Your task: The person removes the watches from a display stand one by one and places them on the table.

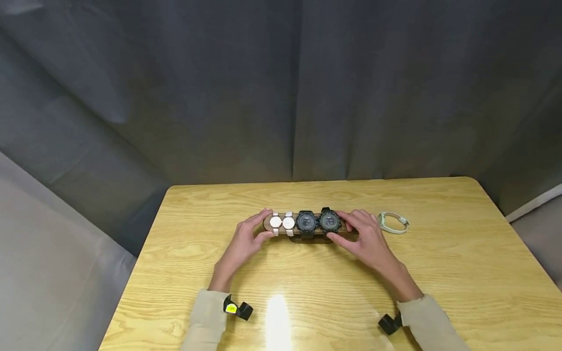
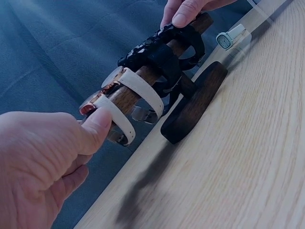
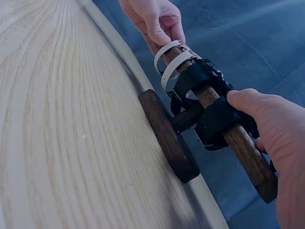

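Note:
A dark wooden T-shaped watch stand (image 3: pixel 162 129) stands on the table, its bar carrying a row of watches. At the left end sit two wristwatches with white straps, the outer white-strapped watch (image 1: pixel 275 222) and an inner one (image 1: pixel 289 223). To their right are two chunky black digital watches, an inner one (image 1: pixel 306 222) and the outer black watch (image 1: pixel 330 222). My left hand (image 1: pixel 243 242) pinches the outer white-strapped watch between thumb and fingers. The outer black watch is gripped by my right hand (image 1: pixel 368 239), thumb on the near strap and fingers on the far side.
A pale green watch (image 2: pixel 224 41) lies on the table just right of my right hand, its strap forming a loop. The wooden table (image 1: pixel 202 312) ends at a dark grey curtain (image 1: pixel 228 97) behind the stand.

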`<action>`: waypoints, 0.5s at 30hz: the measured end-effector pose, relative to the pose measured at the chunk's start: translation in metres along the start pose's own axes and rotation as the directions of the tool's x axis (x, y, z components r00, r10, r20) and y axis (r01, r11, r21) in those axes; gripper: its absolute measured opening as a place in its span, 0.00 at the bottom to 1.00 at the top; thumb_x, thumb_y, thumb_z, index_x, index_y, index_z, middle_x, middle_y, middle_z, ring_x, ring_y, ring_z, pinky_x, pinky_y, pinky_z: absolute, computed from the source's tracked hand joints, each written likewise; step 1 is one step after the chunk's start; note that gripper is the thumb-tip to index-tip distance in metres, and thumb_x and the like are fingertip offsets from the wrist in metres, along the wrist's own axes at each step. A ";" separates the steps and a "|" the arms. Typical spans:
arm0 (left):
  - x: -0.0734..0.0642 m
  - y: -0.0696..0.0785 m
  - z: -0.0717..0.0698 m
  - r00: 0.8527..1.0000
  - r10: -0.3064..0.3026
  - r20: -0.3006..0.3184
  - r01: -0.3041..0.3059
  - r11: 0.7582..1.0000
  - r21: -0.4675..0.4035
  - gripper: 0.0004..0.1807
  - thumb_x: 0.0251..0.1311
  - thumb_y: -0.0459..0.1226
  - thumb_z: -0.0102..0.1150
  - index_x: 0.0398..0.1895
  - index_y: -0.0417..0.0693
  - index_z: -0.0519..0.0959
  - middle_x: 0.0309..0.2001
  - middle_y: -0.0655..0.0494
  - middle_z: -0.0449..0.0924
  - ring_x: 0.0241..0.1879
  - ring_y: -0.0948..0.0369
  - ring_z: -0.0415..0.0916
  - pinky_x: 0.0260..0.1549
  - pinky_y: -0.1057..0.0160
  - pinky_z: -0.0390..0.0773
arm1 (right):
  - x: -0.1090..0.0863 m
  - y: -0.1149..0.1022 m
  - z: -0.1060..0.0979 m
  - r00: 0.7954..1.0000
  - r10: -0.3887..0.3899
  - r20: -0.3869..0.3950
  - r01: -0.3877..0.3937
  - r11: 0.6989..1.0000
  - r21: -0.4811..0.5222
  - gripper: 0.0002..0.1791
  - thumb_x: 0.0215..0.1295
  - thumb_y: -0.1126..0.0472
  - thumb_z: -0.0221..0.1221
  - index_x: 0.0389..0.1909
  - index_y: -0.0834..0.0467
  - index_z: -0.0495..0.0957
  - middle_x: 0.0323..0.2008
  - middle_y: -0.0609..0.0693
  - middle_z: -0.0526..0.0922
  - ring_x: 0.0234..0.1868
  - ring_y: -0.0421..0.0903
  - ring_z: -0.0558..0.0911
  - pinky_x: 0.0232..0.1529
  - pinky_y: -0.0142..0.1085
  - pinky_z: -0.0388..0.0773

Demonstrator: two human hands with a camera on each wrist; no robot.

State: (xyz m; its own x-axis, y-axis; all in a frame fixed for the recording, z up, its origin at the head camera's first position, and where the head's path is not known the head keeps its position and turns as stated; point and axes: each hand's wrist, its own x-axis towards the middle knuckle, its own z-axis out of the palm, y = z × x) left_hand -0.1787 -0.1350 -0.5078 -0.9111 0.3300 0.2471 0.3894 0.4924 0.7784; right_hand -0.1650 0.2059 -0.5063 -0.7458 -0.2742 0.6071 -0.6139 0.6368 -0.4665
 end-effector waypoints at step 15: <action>0.002 -0.002 -0.003 1.000 0.008 0.004 -0.008 1.000 0.004 0.33 0.64 0.36 0.70 0.72 0.43 0.74 0.72 0.38 0.71 0.74 0.47 0.67 0.74 0.50 0.66 | 0.004 -0.003 0.000 1.000 0.012 0.022 -0.012 1.000 -0.002 0.31 0.51 0.56 0.81 0.56 0.60 0.85 0.26 0.45 0.69 0.35 0.42 0.66 0.42 0.38 0.55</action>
State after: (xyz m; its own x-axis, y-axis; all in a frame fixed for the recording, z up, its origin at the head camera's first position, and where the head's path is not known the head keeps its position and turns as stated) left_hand -0.1812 -0.1379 -0.5071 -0.9072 0.3374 0.2513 0.3976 0.4924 0.7743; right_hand -0.1656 0.2033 -0.5023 -0.7583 -0.2822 0.5876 -0.6047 0.6413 -0.4723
